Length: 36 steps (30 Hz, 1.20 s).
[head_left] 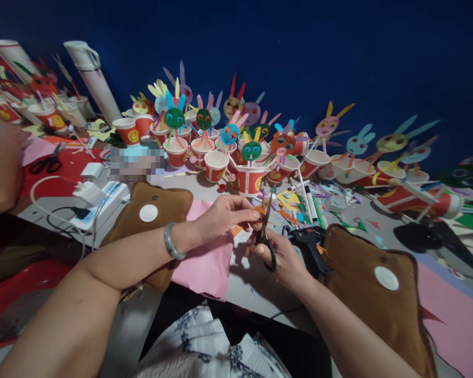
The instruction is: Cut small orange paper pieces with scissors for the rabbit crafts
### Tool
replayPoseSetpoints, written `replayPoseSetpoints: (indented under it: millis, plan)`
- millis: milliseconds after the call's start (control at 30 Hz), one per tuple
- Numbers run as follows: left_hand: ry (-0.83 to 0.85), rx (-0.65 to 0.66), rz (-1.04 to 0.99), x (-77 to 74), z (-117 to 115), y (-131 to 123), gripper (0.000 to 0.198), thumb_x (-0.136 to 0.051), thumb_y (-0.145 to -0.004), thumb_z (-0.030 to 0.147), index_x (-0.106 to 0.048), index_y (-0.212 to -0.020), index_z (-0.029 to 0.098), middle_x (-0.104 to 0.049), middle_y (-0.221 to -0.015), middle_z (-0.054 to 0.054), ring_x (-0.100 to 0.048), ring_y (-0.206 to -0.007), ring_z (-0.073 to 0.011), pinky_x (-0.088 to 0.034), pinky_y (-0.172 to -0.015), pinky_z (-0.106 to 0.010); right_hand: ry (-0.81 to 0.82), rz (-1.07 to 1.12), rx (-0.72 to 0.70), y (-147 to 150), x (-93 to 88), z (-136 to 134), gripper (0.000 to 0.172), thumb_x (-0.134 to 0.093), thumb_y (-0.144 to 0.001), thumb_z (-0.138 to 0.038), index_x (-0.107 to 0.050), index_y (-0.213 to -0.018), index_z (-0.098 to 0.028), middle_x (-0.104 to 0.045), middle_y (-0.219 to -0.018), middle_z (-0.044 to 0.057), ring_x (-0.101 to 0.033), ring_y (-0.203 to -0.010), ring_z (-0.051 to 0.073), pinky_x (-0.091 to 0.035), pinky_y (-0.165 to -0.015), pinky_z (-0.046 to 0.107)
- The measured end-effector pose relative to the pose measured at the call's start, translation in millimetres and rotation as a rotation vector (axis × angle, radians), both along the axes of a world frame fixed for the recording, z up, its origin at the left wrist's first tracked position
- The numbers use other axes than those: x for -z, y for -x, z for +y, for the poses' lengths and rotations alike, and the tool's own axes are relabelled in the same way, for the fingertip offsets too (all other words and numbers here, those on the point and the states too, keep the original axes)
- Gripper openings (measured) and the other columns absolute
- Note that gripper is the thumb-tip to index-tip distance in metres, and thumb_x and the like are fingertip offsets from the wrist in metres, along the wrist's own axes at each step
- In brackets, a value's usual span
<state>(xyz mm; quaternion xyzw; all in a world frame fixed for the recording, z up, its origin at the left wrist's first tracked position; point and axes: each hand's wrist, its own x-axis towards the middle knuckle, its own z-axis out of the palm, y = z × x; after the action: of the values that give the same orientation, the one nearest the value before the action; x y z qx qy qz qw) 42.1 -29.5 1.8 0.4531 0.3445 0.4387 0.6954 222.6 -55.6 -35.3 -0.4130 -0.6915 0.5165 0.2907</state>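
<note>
My left hand (pixel 224 215), with a grey bangle on the wrist, pinches a small orange paper piece (pixel 260 211) at the fingertips. My right hand (pixel 281 257) grips black-handled scissors (pixel 267 239), whose blades point up at the orange piece. Both hands work over a grey table (pixel 248 283), just in front of a pink paper sheet (pixel 207 262). A black glue gun (pixel 309 244) lies right beside my right hand.
Two brown pads (pixel 378 294) lie left and right of my arms. Several red-and-white paper cups with coloured bunny faces (pixel 251 168) fill the back. Paper scraps and markers (pixel 311 202) lie beyond. Another person's arm (pixel 2 168), scissors (pixel 45 164) and a power strip (pixel 96 202) are at left.
</note>
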Motion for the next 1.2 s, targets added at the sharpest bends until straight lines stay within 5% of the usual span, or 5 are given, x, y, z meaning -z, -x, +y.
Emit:
replayPoseSetpoints:
  millis: [1200]
  plan:
    - [-0.043, 0.013, 0.013, -0.7, -0.3, 2.0, 0.016, -0.07, -0.072, 0.022, -0.061, -0.069, 0.01, -0.066, -0.066, -0.004, -0.062, -0.064, -0.0112, -0.047, -0.062, -0.024, 0.015, -0.057, 0.051, 1.0, -6.8, -0.2, 0.057, -0.059, -0.07, -0.075, -0.056, -0.066, -0.018, -0.062, -0.058, 0.003, -0.054, -0.057, 0.017, -0.041, -0.055, 0.027]
